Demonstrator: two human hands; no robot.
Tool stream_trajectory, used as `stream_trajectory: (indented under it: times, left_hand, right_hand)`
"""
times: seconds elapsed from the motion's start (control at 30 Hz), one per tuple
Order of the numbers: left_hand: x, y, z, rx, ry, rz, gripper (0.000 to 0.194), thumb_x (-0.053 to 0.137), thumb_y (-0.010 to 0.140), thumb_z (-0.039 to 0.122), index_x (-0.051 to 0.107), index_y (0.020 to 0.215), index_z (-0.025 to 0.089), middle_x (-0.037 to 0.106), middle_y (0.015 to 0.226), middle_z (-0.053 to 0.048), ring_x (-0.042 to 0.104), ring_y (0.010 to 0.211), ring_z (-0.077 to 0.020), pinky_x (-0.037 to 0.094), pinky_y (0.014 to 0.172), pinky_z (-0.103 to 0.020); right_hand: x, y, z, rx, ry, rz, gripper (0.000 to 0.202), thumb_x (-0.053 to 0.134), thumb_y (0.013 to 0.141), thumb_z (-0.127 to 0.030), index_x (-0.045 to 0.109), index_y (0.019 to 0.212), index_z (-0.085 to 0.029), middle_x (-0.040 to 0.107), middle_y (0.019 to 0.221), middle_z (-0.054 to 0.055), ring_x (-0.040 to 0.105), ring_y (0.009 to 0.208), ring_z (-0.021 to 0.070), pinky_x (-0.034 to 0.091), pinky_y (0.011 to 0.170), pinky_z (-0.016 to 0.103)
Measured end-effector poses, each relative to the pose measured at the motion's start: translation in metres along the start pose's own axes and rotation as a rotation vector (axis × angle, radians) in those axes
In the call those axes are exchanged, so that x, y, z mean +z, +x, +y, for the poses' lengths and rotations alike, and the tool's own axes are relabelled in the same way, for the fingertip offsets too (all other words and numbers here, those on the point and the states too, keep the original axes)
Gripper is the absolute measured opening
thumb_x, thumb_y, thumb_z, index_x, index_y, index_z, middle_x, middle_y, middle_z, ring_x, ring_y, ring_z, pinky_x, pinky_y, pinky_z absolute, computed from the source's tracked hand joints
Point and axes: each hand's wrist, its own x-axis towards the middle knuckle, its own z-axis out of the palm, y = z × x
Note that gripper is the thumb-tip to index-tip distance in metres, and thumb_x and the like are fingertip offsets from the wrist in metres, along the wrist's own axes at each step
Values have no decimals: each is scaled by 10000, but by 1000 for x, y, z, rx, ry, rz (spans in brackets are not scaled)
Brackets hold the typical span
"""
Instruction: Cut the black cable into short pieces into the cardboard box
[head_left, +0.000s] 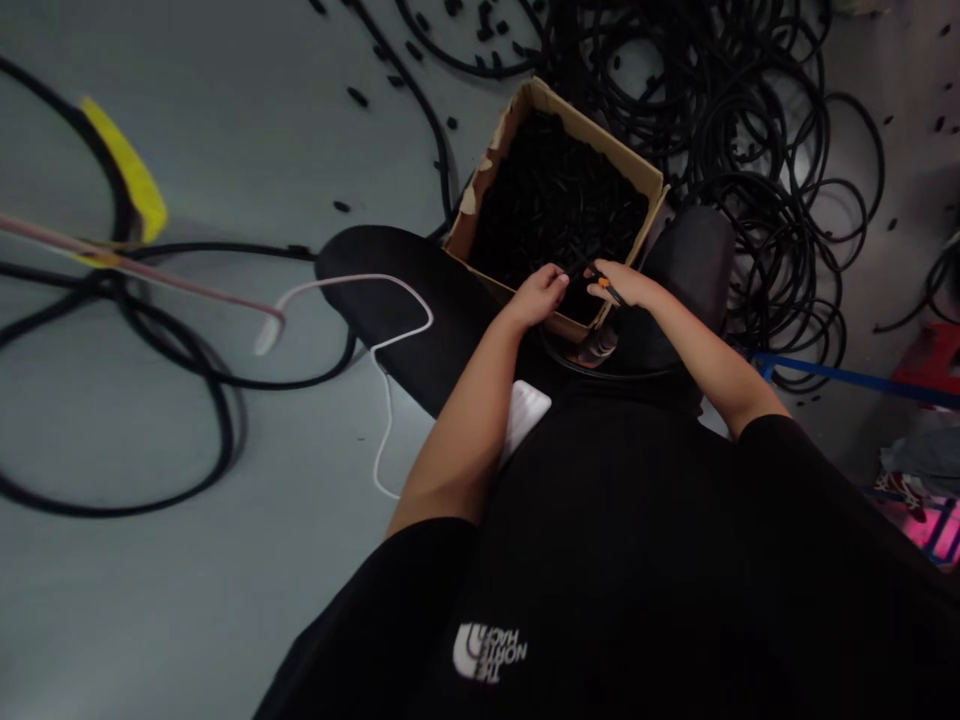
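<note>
My left hand (541, 295) is closed at the near edge of the cardboard box, its fingers pinching a length of black hose (575, 268). Close to its right, my right hand (624, 283) wraps around a small hand cutter (606, 287) with orange on its handle. The cutter's jaws point toward the hose, but dark on dark hides whether they touch it. Below both hands the open cardboard box (592, 130) holds many short black pieces of hose (555, 190). It stands between my knees.
Tangled coils of black hose (720, 100) lie beyond the box to the right, with short pieces scattered around. Larger hose loops (217, 400) and a yellow object (127, 170) are at left. A white cable (386, 400) crosses my thigh near a white device (527, 410). Blue rail (840, 372) at right.
</note>
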Motion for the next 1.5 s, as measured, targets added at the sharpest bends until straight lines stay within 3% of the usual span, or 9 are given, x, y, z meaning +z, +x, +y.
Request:
stream_trajectory:
  times: [0.3,0.43,0.57,0.8,0.97,1.1,1.27,1.37,1.5]
  left_hand:
    - [-7,11,-20,-93,234,-9,164,759,1070,268,647,951,263,616,690,19,521,550,-193,409,602,-296]
    - [0,17,-29,-9,310,96,157,781,1046,234,653,960,259,658,816,-16,663,808,-265,593,913,-395]
    - [5,21,-34,6,408,149,180,732,1045,231,635,898,270,653,895,-57,695,989,-331,575,1147,-498]
    - [3,24,-34,-118,349,184,295,790,1021,174,596,821,272,573,738,-8,642,816,-275,567,913,-386]
    - [-1,16,-16,-213,-56,210,170,796,1147,347,659,1122,249,640,747,31,592,591,-160,432,608,-251]
    - [-11,12,5,-185,-391,441,112,680,1243,377,682,1297,279,559,706,76,485,518,-112,328,481,-207]
    - [-27,14,15,-147,-594,712,171,589,1282,358,692,1181,267,514,730,62,501,576,-89,425,518,-176]
    - [-32,14,11,-86,-520,586,315,711,1232,612,733,1191,300,504,716,54,531,584,-114,424,508,-214]
    - [-30,10,9,-11,-372,399,469,725,1187,757,744,1116,293,447,692,49,481,534,-123,314,453,-256]
  right_hand:
    - [22,1,-4,81,-144,-18,155,707,1121,-218,846,1094,-155,874,1074,82,731,920,191,410,771,264]
    - [33,1,-8,91,-187,-40,155,744,1084,-241,869,1080,-149,885,1065,91,752,919,202,380,736,280]
    - [41,2,-6,65,-177,-9,145,731,1067,-218,862,1051,-158,872,1031,90,785,950,210,409,773,282]
    - [48,10,0,141,-90,-66,208,756,1066,-192,680,877,-233,781,821,26,785,851,206,471,781,279]
    - [43,6,-8,240,165,-156,230,732,1116,-147,619,943,-248,651,690,-74,689,596,153,514,666,245]
    - [42,-29,-16,186,477,-133,154,707,1135,-101,660,1046,-218,662,774,-73,694,639,119,535,621,198]
    - [38,-99,-18,26,495,-397,173,797,1132,-274,725,989,-209,772,824,-19,760,674,144,562,601,218]
    - [41,-119,-20,31,463,-292,215,825,1112,-317,707,965,-214,760,823,-24,746,631,134,537,590,220]
    - [58,-105,-27,83,390,-238,189,806,1119,-316,699,1001,-214,756,805,-17,753,677,159,536,660,244]
